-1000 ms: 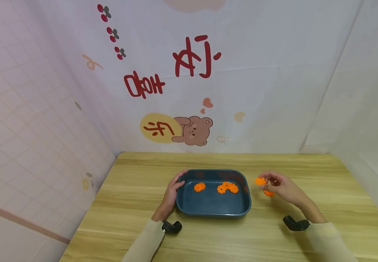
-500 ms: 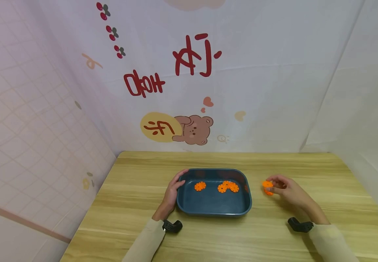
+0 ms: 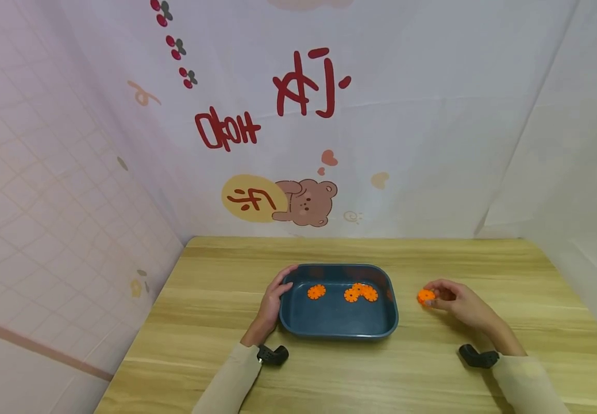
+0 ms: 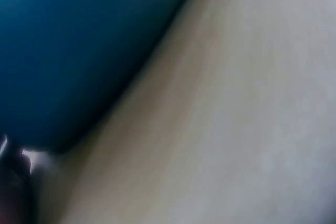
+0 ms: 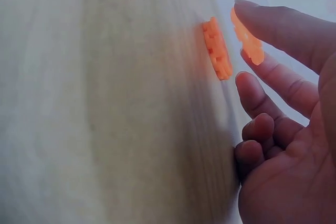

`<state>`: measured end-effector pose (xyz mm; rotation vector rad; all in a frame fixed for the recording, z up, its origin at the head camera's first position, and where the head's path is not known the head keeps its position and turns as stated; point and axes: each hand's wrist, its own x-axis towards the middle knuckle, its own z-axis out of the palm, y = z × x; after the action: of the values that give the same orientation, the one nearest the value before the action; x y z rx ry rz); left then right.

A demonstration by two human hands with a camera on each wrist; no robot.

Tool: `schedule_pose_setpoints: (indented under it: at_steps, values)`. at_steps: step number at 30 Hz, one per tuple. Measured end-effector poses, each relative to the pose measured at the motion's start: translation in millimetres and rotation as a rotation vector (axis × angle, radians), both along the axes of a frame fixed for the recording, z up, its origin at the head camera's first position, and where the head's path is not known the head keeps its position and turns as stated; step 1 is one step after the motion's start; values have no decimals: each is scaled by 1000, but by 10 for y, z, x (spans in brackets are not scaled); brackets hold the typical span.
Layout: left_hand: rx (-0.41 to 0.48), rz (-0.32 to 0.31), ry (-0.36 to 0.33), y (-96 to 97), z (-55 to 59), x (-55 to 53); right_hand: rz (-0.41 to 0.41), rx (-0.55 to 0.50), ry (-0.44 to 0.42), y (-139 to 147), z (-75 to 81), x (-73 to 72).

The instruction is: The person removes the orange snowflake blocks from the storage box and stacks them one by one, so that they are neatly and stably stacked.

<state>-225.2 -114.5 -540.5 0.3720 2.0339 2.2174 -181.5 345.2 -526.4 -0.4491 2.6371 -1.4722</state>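
My left hand (image 3: 271, 300) grips the left rim of a dark blue rectangular basin (image 3: 331, 332), whose outer wall (image 4: 79, 51) fills a corner of the left wrist view. In the basin lie several orange notched discs (image 3: 316, 292), in a group at the left and another at the right. Right of the basin, my right hand (image 3: 462, 303) pinches an orange notched disc (image 5: 251, 43) between thumb and finger, the other fingers loosely curled. Close beside it in the right wrist view, more orange notched plastic (image 5: 217, 50), seen edge-on, rests on the table, apart from the held disc.
The wooden table (image 3: 215, 270) ends at a white wall cloth (image 3: 422, 149) printed with red characters and a bear. Each wrist wears a black camera mount (image 3: 479, 356). The left wrist view is blurred.
My right hand has moved a little right and toward me, bringing the pinched disc over the orange piece on the table. The left hand stays on the basin; the head view tilts slightly down.
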Motion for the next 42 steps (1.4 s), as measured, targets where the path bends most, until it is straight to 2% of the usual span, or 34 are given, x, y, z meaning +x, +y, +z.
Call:
schedule_pose_setpoints:
  at_steps: [13, 26, 42]
  values:
    - [5, -3, 26, 22, 87, -73, -43, 53, -4, 3, 8, -68]
    - [4, -8, 24, 8, 56, -61, -26, 8, -32, -17, 4, -58]
    - [32, -27, 11, -3, -5, -46, -56, 73, -26, -20, -68, -53]
